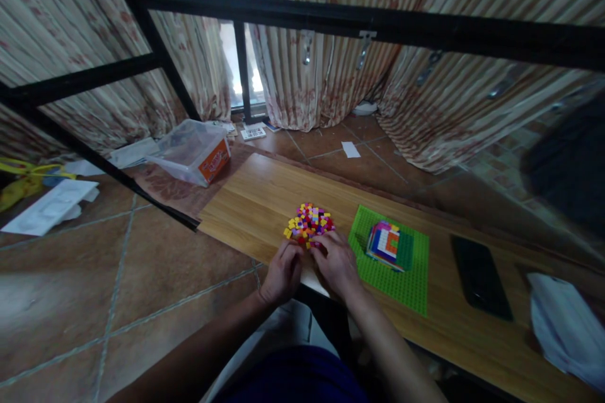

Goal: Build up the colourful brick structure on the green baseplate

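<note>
A loose pile of small toy bricks (309,221) in yellow, red, pink, orange and other colours lies on the wooden board. At its near left edge is my left hand (283,271), its fingers curled together. My right hand (338,263) bends its fingers at the near right edge of the pile. Anything pinched in either hand is too small or hidden to make out. To the right, a green baseplate (409,293) carries a built block of bricks (387,242) with white, orange and blue on top and a darker green area beside it.
The wooden board (255,189) runs from left to right. A clear plastic box (182,157) with an orange label stands beyond its left end. A dark phone-like slab (479,277) and a white bag (564,321) lie right. A black metal frame (302,9) crosses in front of curtains.
</note>
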A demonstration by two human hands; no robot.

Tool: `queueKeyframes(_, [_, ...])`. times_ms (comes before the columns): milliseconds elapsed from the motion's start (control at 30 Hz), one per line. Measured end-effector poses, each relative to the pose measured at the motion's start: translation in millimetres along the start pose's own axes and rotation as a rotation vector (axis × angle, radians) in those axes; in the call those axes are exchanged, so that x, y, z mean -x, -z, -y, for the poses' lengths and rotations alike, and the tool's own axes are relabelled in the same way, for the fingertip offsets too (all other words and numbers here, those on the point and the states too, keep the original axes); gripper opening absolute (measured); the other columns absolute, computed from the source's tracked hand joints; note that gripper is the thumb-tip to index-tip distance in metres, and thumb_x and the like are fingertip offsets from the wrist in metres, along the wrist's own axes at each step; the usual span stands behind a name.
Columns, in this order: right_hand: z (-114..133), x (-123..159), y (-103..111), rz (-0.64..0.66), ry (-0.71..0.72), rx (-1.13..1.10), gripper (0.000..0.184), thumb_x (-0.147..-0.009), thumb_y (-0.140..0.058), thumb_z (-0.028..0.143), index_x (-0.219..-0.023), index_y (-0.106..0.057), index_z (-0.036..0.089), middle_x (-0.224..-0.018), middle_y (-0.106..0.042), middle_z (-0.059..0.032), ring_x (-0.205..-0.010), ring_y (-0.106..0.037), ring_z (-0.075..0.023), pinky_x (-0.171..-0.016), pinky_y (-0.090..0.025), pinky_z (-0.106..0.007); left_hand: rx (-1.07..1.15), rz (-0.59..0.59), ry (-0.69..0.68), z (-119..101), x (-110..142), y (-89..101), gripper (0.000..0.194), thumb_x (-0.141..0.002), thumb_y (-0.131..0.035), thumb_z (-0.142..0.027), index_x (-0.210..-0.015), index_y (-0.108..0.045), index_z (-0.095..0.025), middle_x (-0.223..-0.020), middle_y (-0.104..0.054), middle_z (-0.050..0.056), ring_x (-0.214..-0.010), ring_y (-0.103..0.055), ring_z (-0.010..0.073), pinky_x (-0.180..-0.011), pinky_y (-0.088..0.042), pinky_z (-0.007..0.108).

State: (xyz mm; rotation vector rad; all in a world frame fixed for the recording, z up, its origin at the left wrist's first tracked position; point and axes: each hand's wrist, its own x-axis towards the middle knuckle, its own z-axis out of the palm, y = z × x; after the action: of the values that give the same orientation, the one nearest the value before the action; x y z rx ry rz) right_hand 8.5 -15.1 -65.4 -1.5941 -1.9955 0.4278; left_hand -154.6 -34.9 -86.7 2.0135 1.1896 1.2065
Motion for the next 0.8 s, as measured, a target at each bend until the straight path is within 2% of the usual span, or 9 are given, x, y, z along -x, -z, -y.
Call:
queueKeyframes(233, [-10.4,2.4,-2.1,-0.056,0.000,0.000,0.019,-0.089,-0.054,0.025,-0.090,-0.073,0.024,-0.095,-0.065,-0.0063,-0.093,-0.057,-0.0230,-0.087,-0.046,-0.037,-0.055,0.044,0.038,1.8,0.1,-1.1,0.017,-0.088,-0.048,-0.009,-0.098,-0.056,-0.020,-0.102,-0.058,0.009,-0.096,-0.060,0.0174,-0.084,-0.053,0.031])
queueKeyframes(333, [-14.9,8.3,1.8,-0.096,-0.002,-0.022,0.023,-0.091,-0.050,0.025,-0.094,-0.073,0.025,-0.096,-0.065,-0.0059,-0.092,-0.058,-0.0217,-0.087,-0.047,-0.036,-0.083,0.044,0.014,3.4,-0.3,-3.8,0.017,-0.088,-0.049,-0.010,-0.099,-0.056,-0.020,-0.101,-0.059,0.008,-0.096,-0.060,0.0171,-0.084,-0.054,0.030])
queueKeyframes(433, [-13.7,13.9,3.7,-0.077,0.017,-0.001,0.023,-0.092,-0.050,0.026,-0.095,-0.073,0.025,-0.100,-0.065,-0.0060,-0.095,-0.057,-0.0221,-0.088,-0.046,-0.037,-0.104,0.049,-0.012,4.0,-0.7,-4.6,0.014,-0.089,-0.049,-0.010,-0.096,-0.056,-0.019,-0.097,-0.059,0.007,-0.095,-0.061,0.0165,-0.083,-0.054,0.029])
queueKeyframes(567, [-7.7,15.9,2.7,-0.061,-0.007,0.082,0.020,-0.092,-0.051,0.026,-0.095,-0.071,0.023,-0.101,-0.063,-0.0076,-0.097,-0.056,-0.0237,-0.088,-0.045,-0.037,-0.125,0.072,-0.017,4.1,-1.0,-4.8,0.012,-0.090,-0.049,-0.012,-0.095,-0.057,-0.019,-0.098,-0.060,0.008,-0.096,-0.061,0.0170,-0.083,-0.054,0.028])
queueKeyframes(700, [-0.4,15.3,0.0,-0.090,-0.054,0.239,0.012,-0.088,-0.055,0.028,-0.088,-0.067,0.022,-0.094,-0.063,-0.0086,-0.093,-0.054,-0.0269,-0.083,-0.042,-0.040,-0.134,0.089,-0.028,3.9,-1.1,-4.6,0.012,-0.090,-0.049,-0.012,-0.096,-0.057,-0.019,-0.098,-0.059,0.007,-0.094,-0.060,0.0164,-0.081,-0.055,0.028])
queueKeyframes(800, [4.8,16.7,-3.3,-0.114,-0.085,0.324,0.010,-0.086,-0.059,0.030,-0.089,-0.064,0.021,-0.095,-0.064,-0.0107,-0.093,-0.052,-0.0298,-0.079,-0.040,-0.042,-0.139,0.091,-0.042,4.0,-1.3,-4.4,0.013,-0.089,-0.049,-0.011,-0.096,-0.056,-0.019,-0.099,-0.059,0.008,-0.093,-0.060,0.0163,-0.080,-0.055,0.028])
